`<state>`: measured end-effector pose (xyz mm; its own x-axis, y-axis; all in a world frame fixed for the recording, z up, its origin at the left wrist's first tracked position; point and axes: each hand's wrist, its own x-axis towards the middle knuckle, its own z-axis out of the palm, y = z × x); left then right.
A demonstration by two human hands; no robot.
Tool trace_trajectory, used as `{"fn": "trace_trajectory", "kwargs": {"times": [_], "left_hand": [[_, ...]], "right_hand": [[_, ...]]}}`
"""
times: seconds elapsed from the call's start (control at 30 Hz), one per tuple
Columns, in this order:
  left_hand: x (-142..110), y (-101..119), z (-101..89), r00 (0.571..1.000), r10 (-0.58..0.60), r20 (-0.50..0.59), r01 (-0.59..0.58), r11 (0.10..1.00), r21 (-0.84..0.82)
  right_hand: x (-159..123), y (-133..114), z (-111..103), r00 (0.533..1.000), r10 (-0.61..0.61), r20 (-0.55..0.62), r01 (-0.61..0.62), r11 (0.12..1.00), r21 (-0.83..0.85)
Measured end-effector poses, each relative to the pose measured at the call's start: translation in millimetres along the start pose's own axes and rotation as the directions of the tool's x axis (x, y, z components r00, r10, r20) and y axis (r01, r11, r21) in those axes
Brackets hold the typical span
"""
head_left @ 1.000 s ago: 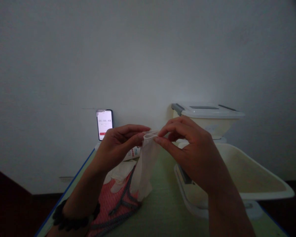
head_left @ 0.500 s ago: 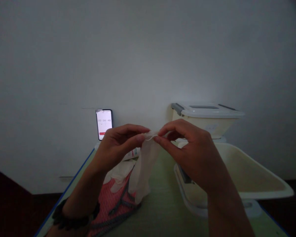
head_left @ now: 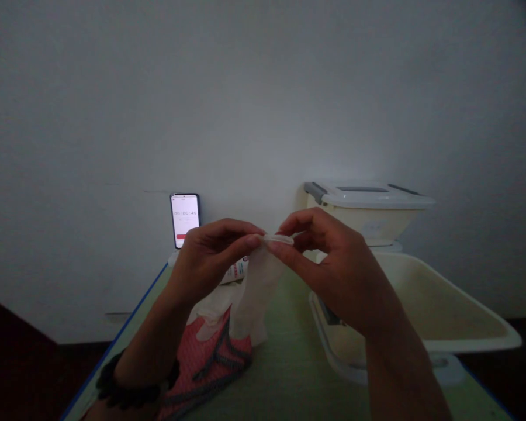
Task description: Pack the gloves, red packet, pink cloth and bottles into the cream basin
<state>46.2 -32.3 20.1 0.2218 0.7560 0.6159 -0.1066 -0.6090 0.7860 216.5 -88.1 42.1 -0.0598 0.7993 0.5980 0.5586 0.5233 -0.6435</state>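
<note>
"Where do we have the thin white glove (head_left: 258,292)?"

"Between our hands: the fingers of our left hand (head_left: 208,254) and right hand (head_left: 344,266) clamp its rim, and the rest hangs below them, above the table (head_left: 293,351)."

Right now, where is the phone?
In the head view, the phone stands left of center against the wall, just beyond the left hand.
</note>
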Motion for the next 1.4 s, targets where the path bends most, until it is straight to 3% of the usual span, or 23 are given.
{"fn": "trace_trajectory", "kwargs": {"times": [0.43,0.73,0.93,1.07,1.2,1.4], "left_hand": [[-0.5,0.5,5.1,1.000,-0.001,-0.008,0.001,0.999,0.050],[-1.9,-2.9,5.9,0.998,-0.040,0.053,0.043,0.997,-0.060],[-1.7,-0.8,7.0,0.999,-0.039,0.005,0.039,0.999,-0.008],[-1.2,-0.9,7.7,0.996,-0.067,0.054,0.074,0.988,-0.133],[-1.9,-7.7,7.7,0.949,-0.178,0.259,0.243,0.938,-0.246],[-4.8,-18.3,8.4,0.793,-0.349,0.499,0.432,0.900,-0.057]], "right_hand": [[1.9,1.3,6.4,0.997,-0.077,-0.010,0.078,0.996,0.041],[2.1,3.2,6.1,0.996,-0.081,-0.024,0.082,0.995,0.058],[2.1,2.9,7.3,0.997,-0.079,-0.018,0.080,0.993,0.081],[3.4,3.6,8.8,0.997,-0.062,-0.043,0.067,0.990,0.124],[5.5,6.5,9.3,0.991,-0.022,-0.133,0.045,0.984,0.170],[7.9,10.8,7.2,0.970,0.054,-0.238,0.000,0.976,0.219]]}}
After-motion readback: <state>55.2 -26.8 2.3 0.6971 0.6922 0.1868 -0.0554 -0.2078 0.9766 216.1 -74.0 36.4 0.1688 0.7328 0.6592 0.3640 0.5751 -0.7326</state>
